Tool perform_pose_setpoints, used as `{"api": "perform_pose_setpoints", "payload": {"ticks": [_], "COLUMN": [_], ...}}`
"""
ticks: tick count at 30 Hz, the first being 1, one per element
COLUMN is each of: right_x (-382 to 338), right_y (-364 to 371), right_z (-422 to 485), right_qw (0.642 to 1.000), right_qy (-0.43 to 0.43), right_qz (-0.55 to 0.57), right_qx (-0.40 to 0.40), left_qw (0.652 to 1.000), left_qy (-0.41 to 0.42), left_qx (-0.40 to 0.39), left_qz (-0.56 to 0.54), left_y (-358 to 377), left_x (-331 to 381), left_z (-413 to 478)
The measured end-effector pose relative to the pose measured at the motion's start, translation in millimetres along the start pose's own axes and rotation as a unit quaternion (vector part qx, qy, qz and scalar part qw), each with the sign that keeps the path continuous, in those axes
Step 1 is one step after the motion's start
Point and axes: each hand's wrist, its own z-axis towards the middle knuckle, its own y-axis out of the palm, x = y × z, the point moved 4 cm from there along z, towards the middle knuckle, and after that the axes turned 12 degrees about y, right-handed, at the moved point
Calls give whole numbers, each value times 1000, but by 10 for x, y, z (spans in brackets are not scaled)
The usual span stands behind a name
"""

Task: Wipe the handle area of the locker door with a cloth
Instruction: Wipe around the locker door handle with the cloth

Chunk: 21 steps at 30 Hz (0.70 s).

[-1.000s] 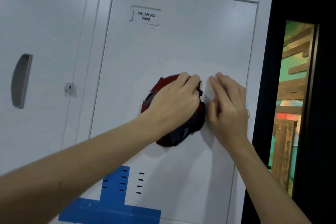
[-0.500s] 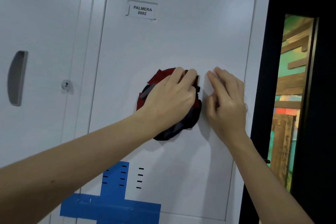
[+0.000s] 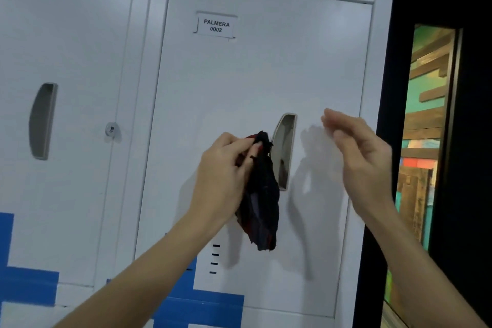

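Note:
The white locker door (image 3: pixel 239 82) carries a label reading PALMERA 0002 (image 3: pixel 216 26). Its recessed grey handle (image 3: pixel 284 149) sits mid-door and is uncovered. My left hand (image 3: pixel 226 173) pinches a dark blue and red cloth (image 3: pixel 262 202) that hangs down just left of the handle, lifted off the door. My right hand (image 3: pixel 359 152) hovers to the right of the handle, off the door, with fingers loosely apart and nothing in it.
A second locker door on the left has its own recessed handle (image 3: pixel 42 120) and a key lock (image 3: pixel 111 129). Blue tape (image 3: pixel 202 309) marks the lower doors. A dark frame (image 3: pixel 388 114) and a colourful opening (image 3: pixel 426 128) lie to the right.
Both hands have come off the door. The cloth, earlier pressed flat over the handle, now dangles from my left hand, exposing the handle. My right hand moved right and away.

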Motion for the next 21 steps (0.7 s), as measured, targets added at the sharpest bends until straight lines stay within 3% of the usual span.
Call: {"api": "perform_pose_setpoints", "payload": {"ticks": [3, 7, 9, 13, 17, 21], "right_x": [-56, -131, -145, -176, -186, -193], "right_y": [-19, 123, 171, 85, 30, 90], "right_z": [-273, -558, -579, -394, -192, -157], "right_qw": [991, 968, 966, 977, 970, 957], "right_qy": [72, 122, 107, 46, -27, -114], "right_qz": [35, -23, -115, -181, -242, -266], "right_qx": [-105, -220, -205, -100, -11, 24], "left_qw": [997, 993, 992, 979, 987, 963], "left_qy": [-54, -95, -108, -164, -140, -205], "left_qx": [10, 23, 37, 8, -68, -105], "left_qz": [-55, -58, -57, -117, -40, -143], "left_y": [-18, 136, 191, 239, 239, 246], "left_x": [33, 127, 150, 113, 131, 116], "left_z": [-76, -132, -132, -134, -108, -110]}}
